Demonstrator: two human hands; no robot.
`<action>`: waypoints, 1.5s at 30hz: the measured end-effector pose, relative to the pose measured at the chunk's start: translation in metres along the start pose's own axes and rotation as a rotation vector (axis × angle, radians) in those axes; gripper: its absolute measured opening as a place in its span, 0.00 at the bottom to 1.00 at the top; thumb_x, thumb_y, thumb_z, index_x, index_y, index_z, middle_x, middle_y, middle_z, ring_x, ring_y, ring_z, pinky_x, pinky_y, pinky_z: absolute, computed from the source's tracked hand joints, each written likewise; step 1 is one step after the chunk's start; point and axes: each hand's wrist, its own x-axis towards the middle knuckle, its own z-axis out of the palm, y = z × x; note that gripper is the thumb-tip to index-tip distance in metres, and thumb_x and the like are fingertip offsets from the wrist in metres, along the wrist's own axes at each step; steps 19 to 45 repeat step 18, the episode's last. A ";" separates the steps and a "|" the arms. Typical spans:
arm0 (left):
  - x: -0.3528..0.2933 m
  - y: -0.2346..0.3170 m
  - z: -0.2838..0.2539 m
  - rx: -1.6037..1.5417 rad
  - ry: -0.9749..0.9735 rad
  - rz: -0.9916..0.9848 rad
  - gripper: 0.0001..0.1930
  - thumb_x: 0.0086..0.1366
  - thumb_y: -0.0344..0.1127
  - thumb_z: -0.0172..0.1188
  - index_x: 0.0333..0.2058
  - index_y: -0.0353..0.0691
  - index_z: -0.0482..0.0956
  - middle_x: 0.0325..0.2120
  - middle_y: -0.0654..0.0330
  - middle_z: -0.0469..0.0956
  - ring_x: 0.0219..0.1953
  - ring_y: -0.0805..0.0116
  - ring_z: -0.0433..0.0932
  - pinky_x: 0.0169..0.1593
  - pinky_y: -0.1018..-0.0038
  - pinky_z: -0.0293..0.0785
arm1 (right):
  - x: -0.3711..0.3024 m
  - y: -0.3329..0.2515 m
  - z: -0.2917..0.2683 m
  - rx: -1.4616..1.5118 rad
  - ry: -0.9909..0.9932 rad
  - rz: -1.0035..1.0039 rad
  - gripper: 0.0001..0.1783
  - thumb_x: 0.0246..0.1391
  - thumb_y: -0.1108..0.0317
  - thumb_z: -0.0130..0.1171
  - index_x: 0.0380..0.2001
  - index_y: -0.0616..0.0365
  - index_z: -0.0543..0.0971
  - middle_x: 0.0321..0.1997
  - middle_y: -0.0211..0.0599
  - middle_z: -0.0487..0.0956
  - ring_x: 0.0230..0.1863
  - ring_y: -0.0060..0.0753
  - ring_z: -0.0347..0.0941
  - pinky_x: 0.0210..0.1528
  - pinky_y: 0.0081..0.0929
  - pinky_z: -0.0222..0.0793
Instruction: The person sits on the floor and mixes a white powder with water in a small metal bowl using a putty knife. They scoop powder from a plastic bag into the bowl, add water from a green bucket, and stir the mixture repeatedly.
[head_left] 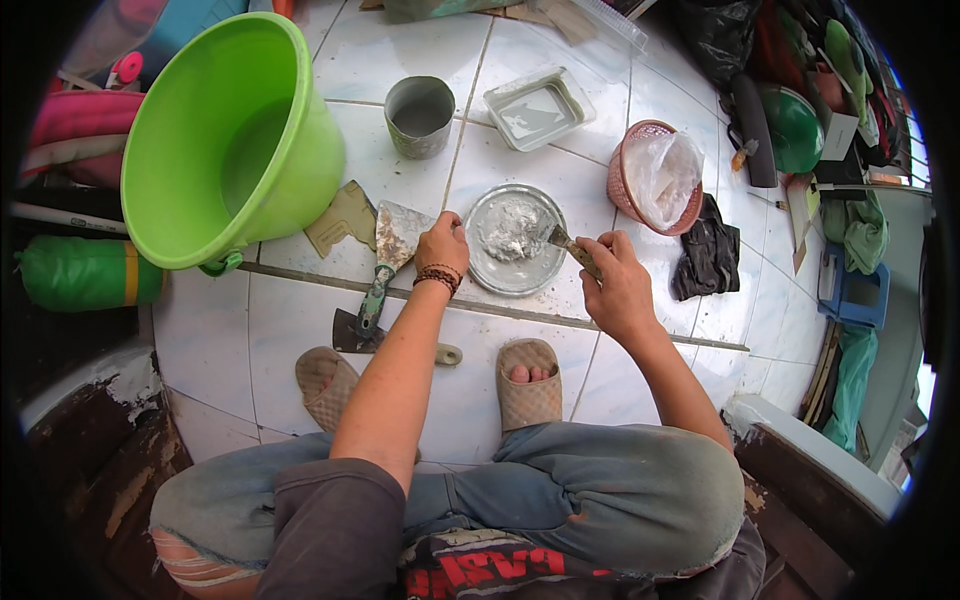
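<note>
A round shallow dish [515, 290] stands on the tiles in front of me, with a heap of grey-white paste [513, 228] in its middle. My left hand [443, 245] is closed at the dish's left edge, fingers curled over the rim. In my right hand [622, 285] is a putty knife [574, 250], its blade reaching into the right side of the paste. A wide scraper [375, 298] with a patterned handle lies left of my left hand. Under my left forearm rests a second scraper [449, 354], partly hidden by the arm.
A big green bucket [320, 150] stands at left beside a cardboard piece [338, 225]. Beyond the dish are a grey cup [421, 145] and a rectangular tray [580, 112] with grey residue. A pink basket [622, 190] holding a clear bag and a black plastic bag [708, 250] are at right.
</note>
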 end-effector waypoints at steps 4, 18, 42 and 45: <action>-0.006 0.016 -0.006 -0.045 -0.096 -0.116 0.09 0.68 0.39 0.56 0.44 0.49 0.77 0.35 0.47 0.82 0.41 0.46 0.81 0.44 0.57 0.78 | -0.011 0.018 0.028 -0.228 0.009 -0.248 0.24 0.43 0.78 0.57 0.49 0.60 0.76 0.45 0.39 0.70 0.40 0.39 0.72 0.39 0.34 0.72; -0.004 0.016 -0.006 -0.042 -0.094 -0.122 0.09 0.67 0.38 0.56 0.45 0.47 0.77 0.36 0.44 0.82 0.42 0.45 0.81 0.46 0.57 0.78 | -0.057 0.001 0.048 -0.239 -0.357 -0.512 0.19 0.47 0.68 0.57 0.45 0.58 0.78 0.51 0.38 0.69 0.55 0.41 0.64 0.55 0.40 0.64; -0.004 0.016 -0.006 -0.042 -0.094 -0.122 0.09 0.67 0.38 0.56 0.45 0.47 0.77 0.36 0.44 0.82 0.42 0.45 0.81 0.46 0.57 0.78 | -0.057 0.001 0.048 -0.239 -0.357 -0.512 0.19 0.47 0.68 0.57 0.45 0.58 0.78 0.51 0.38 0.69 0.55 0.41 0.64 0.55 0.40 0.64; -0.004 0.016 -0.006 -0.042 -0.094 -0.122 0.09 0.67 0.38 0.56 0.45 0.47 0.77 0.36 0.44 0.82 0.42 0.45 0.81 0.46 0.57 0.78 | -0.057 0.001 0.048 -0.239 -0.357 -0.512 0.19 0.47 0.68 0.57 0.45 0.58 0.78 0.51 0.38 0.69 0.55 0.41 0.64 0.55 0.40 0.64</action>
